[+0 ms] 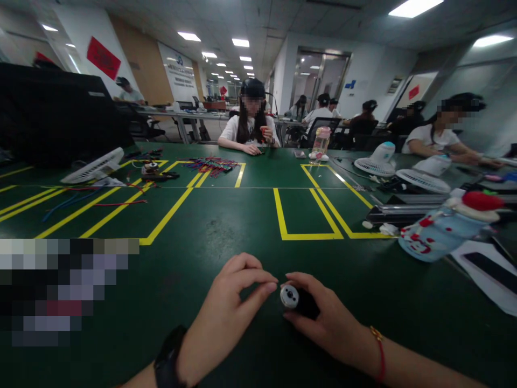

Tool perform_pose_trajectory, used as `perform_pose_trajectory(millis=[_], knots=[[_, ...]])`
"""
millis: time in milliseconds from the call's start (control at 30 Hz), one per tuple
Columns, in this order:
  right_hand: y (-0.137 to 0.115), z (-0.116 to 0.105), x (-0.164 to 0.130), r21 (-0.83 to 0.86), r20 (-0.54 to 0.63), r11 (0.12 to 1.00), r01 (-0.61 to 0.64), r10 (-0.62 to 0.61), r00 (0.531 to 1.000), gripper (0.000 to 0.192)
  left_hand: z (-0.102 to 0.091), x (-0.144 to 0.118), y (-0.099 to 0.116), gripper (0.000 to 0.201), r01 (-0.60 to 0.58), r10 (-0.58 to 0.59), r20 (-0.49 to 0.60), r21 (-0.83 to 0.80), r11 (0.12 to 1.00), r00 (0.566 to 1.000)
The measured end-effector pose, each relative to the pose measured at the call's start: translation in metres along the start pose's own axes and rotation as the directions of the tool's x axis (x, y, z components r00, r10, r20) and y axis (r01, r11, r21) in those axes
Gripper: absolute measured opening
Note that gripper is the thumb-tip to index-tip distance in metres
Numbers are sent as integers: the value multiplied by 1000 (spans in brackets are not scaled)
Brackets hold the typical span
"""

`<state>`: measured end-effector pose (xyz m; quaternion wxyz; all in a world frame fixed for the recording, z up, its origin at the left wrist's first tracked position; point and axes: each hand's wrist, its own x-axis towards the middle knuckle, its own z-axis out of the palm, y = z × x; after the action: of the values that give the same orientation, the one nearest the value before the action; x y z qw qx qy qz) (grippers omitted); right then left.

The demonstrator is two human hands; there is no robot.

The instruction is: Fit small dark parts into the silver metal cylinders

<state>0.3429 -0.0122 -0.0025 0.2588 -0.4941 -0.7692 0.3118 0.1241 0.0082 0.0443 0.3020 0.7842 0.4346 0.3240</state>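
My right hand (323, 318) grips a small black cylindrical part (301, 302) with a white round end cap (289, 296), held just above the green table (226, 226). My left hand (234, 307) has its thumb and forefinger pinched together, the tips touching the white end of the part. A black watch (169, 358) is on my left wrist and a red string bracelet (379, 353) on my right. What the left fingertips pinch is too small to tell.
Yellow tape lines (307, 235) mark boxes on the table. A blue and white padded bottle (440, 229) lies at right beside small fans (379, 160). Coloured wires (212, 164) and a white fan (95, 167) lie at far left. Other people sit across the table.
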Motion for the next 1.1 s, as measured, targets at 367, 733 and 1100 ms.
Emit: perform_pose_trajectory(millis=[367, 733, 1100], knots=[[-6, -1, -1, -47, -16, 998, 45, -46, 999, 50, 15, -10, -26, 13, 19, -38, 152, 126, 992, 988], [93, -113, -74, -292, -523, 888, -356, 164, 837, 56, -79, -54, -100, 26, 261, -255, -60, 180, 948, 965], [96, -129, -100, -556, -640, 752, -355, -113, 760, 73, -86, -55, -101, 27, 192, -201, 26, 199, 961, 979]])
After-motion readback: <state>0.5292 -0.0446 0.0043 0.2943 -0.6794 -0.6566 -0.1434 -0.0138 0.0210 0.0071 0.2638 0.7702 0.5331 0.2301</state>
